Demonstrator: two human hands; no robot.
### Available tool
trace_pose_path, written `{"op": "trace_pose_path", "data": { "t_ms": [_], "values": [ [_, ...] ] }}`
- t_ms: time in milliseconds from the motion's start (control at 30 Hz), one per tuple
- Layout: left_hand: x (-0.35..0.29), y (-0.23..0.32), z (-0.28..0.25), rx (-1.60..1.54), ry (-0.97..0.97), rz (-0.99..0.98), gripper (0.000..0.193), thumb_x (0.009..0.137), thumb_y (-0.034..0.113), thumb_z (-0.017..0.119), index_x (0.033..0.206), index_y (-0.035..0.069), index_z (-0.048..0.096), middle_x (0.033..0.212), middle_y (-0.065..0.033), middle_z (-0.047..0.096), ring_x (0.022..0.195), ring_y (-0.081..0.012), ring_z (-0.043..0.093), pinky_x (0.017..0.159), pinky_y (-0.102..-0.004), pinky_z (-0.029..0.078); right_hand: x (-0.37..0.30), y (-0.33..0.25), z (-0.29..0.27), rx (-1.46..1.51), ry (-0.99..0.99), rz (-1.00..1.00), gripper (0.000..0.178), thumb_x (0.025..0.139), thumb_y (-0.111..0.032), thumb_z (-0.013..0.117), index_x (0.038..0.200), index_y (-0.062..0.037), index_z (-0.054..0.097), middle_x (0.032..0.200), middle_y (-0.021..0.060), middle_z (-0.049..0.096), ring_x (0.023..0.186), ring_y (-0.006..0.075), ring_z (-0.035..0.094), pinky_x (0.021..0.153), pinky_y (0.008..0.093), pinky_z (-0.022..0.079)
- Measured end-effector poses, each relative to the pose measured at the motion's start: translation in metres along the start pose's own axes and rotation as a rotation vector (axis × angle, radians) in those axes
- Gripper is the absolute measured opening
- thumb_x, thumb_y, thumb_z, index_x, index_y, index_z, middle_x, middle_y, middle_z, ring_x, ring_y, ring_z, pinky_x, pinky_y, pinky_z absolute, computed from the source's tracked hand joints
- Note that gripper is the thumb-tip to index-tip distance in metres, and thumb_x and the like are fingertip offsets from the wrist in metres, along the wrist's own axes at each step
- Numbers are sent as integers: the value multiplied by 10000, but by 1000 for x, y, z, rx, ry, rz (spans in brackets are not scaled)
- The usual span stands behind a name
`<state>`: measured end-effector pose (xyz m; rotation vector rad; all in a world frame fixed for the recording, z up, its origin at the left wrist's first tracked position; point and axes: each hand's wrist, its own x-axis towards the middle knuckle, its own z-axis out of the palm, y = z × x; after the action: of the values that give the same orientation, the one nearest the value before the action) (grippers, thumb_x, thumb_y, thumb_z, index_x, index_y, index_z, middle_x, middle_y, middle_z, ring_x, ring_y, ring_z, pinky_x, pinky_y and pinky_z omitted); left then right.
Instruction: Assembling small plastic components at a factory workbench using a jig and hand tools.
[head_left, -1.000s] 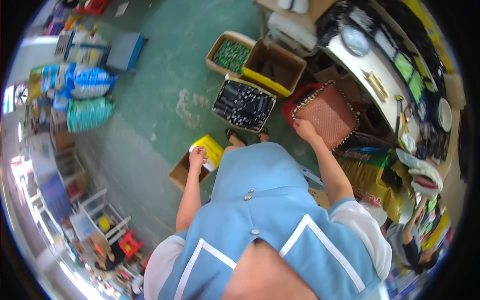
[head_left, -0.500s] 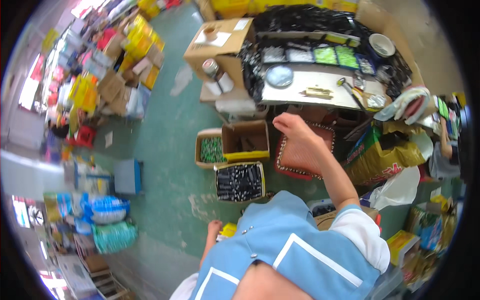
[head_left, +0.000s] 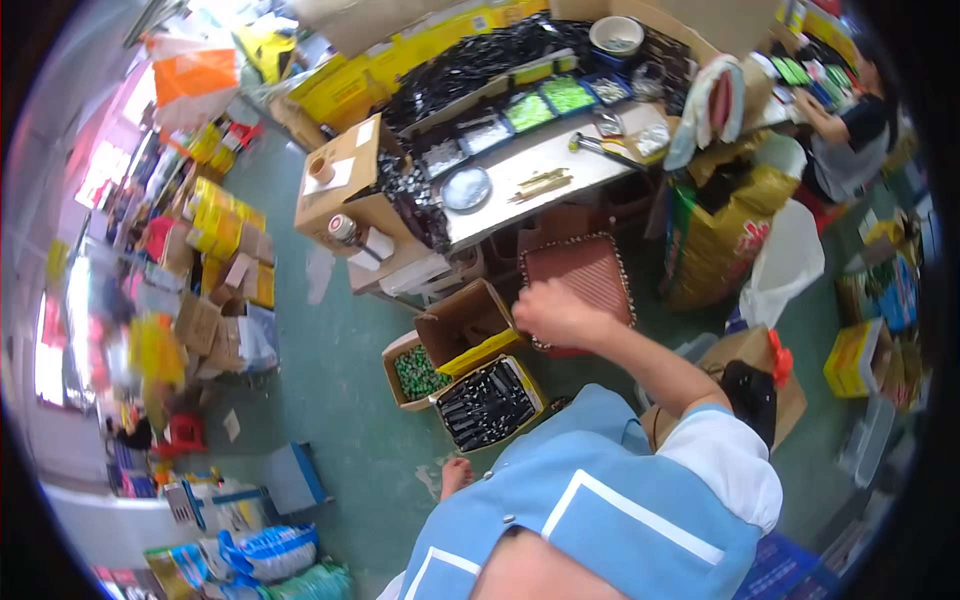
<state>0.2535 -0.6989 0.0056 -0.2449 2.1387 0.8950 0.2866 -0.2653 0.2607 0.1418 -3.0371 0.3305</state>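
My right hand (head_left: pixel 560 312) is held out over the left part of a padded reddish-brown stool seat (head_left: pixel 590 270) with a beaded edge. Its fingers are curled in, and nothing shows in them. Low beside my blue vest is my left hand (head_left: pixel 457 477), partly hidden by my body, with its fingers closed and no object visible. It is nearest to a carton of black parts (head_left: pixel 487 405). Behind that carton stand an open brown carton (head_left: pixel 466 326) with a yellow flap and a smaller carton of green pieces (head_left: pixel 418 372).
A white-topped workbench (head_left: pixel 520 205) with trays of parts, a hammer (head_left: pixel 605 150) and a round dish (head_left: pixel 466 188) lies ahead. Gold sacks (head_left: pixel 715 235) stand right of the stool. A co-worker (head_left: pixel 850 130) sits at the far right. Cartons (head_left: pixel 225 225) are piled at left.
The view has turned to the right, bringing the co-worker further into sight. My right hand has come lower and nearer, its fingers more curled. My left hand is now more hidden by my body.
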Motion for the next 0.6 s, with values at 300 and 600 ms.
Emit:
{"op": "trace_pose_path", "data": {
  "t_ms": [300,600],
  "values": [
    [83,21,-23,143,-152,79,84,734,91,566,802,46,587,624,-52,572,492,-157,542,381,-316,418,-179,-35,193,650,-248,665,212,727,-247,540,798,-86,657,845,133,627,824,315,593,736,429,469],
    [59,136,70,304,-513,180,103,798,84,531,890,47,558,616,-9,503,441,-111,492,343,-229,357,-424,-90,273,512,-65,1731,211,755,-172,508,844,-47,652,852,191,620,793,328,608,712,401,480]
  ]
}}
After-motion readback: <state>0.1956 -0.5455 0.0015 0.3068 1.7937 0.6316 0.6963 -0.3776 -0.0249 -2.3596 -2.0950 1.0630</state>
